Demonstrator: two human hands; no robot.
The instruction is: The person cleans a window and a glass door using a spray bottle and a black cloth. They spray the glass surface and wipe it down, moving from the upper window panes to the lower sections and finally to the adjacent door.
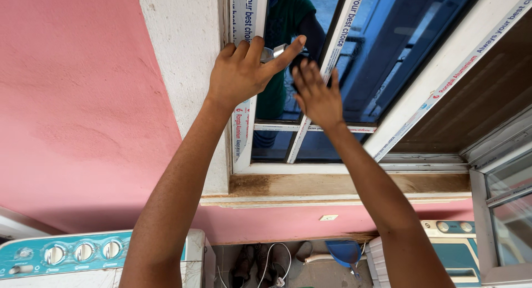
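At window frame point(242, 127): left hand point(244, 72) curled, a small metal fitting point(272, 52) pinched against it; right hand point(317, 97) spread on glass point(382, 55). Frame seated; protective film unpeeled; fitting judged unfixed.

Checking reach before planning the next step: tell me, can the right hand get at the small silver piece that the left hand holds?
Probably yes: the right hand is spread beside the silver piece in the left hand, with nothing between.
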